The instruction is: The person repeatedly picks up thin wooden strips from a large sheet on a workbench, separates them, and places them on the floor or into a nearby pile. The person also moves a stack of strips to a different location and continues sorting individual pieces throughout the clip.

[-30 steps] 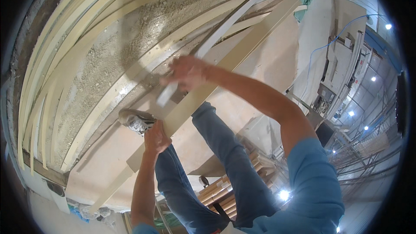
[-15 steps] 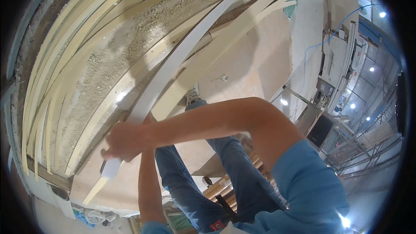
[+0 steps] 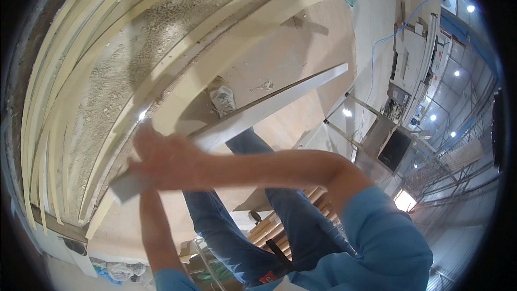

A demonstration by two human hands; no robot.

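A long, flat pale grey bar [image 3: 285, 94] slants from the lower left up to the right, across the front of my legs. My right hand [image 3: 175, 159] is wrapped round it close to its lower left end, with its fingers blurred by motion. My left hand [image 3: 148, 137] is at the same stretch of the bar, mostly hidden behind the right hand and wrist, so its grip does not show. Just beyond my hands lies a wide cream strip [image 3: 210, 83] on the pale board surface [image 3: 301, 43].
Several long cream strips [image 3: 59, 75] curve along the left over crumbly debris [image 3: 129, 64]. A shoe [image 3: 222, 98] stands on the board behind the bar. At right are a dark-panelled box [image 3: 396, 148], a metal frame [image 3: 366, 108] and a blue hose [image 3: 401, 27]. Bundled wooden lengths [image 3: 269, 223] lie between my legs.
The bar has swung clockwise off the cream strips, its far end coming down to the right. Both hands have shifted slightly with it. The shoe now shows more fully.
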